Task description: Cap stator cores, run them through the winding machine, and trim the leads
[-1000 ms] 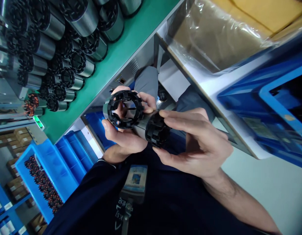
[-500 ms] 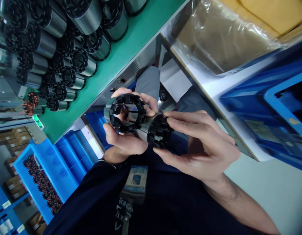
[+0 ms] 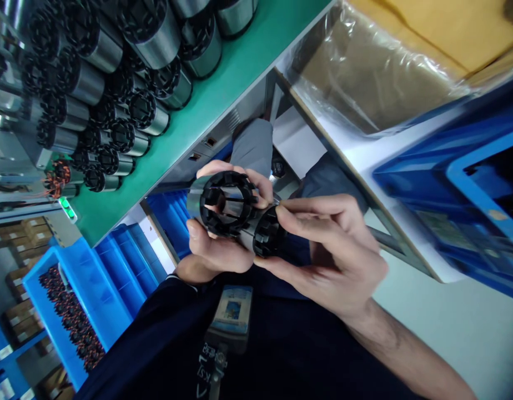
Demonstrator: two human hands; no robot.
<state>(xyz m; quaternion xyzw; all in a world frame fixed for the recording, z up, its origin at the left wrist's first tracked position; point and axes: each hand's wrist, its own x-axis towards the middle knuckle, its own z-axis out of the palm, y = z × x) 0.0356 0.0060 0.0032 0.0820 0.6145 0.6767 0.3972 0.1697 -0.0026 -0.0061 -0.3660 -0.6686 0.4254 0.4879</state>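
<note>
While the left hand [image 3: 225, 254] grasps a slotted-rim metal cylinder [image 3: 209, 214] near the worktop [image 3: 206, 103], the right hand [image 3: 352, 264] pinches a second cylinder [image 3: 268, 233] farther off, apparently steadying it.

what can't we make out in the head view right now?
Right cylinder, far end: head view, hidden behind left cylinder and left hand.
Badge, fine print: head view, too small.
Blue case, right part: head view, cut by right edge.
Small parts, exact count: head view, too tiny.
</note>
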